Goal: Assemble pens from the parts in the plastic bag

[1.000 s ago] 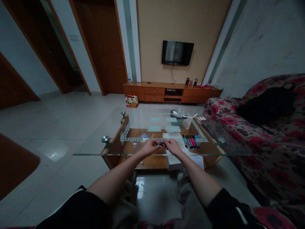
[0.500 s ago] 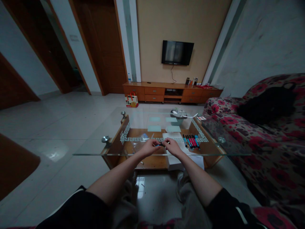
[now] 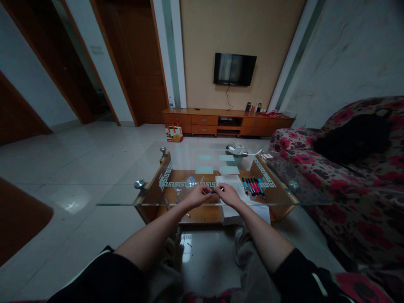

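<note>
Over the near part of the glass table, my left hand pinches the blue part of a small marker. My right hand meets it from the other side, its fingers closed on the marker's dark end. The fingers cover much of the marker. To the right of my right hand lies a row of several blue, red and black markers on the glass. Beneath the glass, a white box sits on the wooden shelf near my right hand.
A clear plastic bag lies left of my hands. Farther back is a basket with a white cable and a card beside it. Metal table fittings stand at the corners. A flowered sofa flanks the right side.
My fingers shift very slightly around the marker, the two hands staying close together. The row of markers and everything else stay put.
</note>
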`<state>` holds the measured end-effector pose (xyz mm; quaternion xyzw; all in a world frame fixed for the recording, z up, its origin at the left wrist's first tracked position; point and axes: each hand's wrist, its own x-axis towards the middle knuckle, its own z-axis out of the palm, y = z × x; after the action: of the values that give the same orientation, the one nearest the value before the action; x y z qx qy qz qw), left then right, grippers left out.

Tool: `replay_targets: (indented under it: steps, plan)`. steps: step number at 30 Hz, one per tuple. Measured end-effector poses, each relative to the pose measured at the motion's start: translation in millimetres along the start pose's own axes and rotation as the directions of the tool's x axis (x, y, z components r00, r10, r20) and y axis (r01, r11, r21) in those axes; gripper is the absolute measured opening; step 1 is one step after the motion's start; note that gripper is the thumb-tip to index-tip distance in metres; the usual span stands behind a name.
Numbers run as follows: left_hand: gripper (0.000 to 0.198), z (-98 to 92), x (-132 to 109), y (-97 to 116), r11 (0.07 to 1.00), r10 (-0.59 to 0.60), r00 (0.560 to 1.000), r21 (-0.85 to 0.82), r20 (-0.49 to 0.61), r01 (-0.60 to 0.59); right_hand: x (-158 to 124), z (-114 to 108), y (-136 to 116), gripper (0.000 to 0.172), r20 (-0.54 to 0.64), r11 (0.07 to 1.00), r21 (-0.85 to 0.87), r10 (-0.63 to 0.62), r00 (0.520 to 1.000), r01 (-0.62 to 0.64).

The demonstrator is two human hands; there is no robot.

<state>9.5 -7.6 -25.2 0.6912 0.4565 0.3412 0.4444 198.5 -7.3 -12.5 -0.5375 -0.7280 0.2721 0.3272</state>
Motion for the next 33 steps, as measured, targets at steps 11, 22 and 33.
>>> replay_targets:
  steps: [11, 22, 33]
  plan:
    - [0.027, -0.3, -3.8, 10.6, 1.0, 0.019, 1.0, -0.017, 0.02, -0.018, -0.7, 0.7, 1.1, 0.029, -0.009, 0.999, -0.005, -0.032, 0.999, 0.032]
    - [0.022, -0.7, -2.6, 6.2, 0.999, 0.031, 0.999, 0.027, 0.028, -0.032, -0.3, 0.1, 0.5, 0.027, 0.001, 1.0, -0.01, -0.021, 1.0, 0.021]
    - [0.026, -1.0, -2.8, 8.0, 0.996, 0.048, 0.998, 0.068, 0.039, -0.051, -2.1, -0.5, -2.6, 0.033, 0.035, 0.998, -0.058, -0.004, 0.999, 0.006]
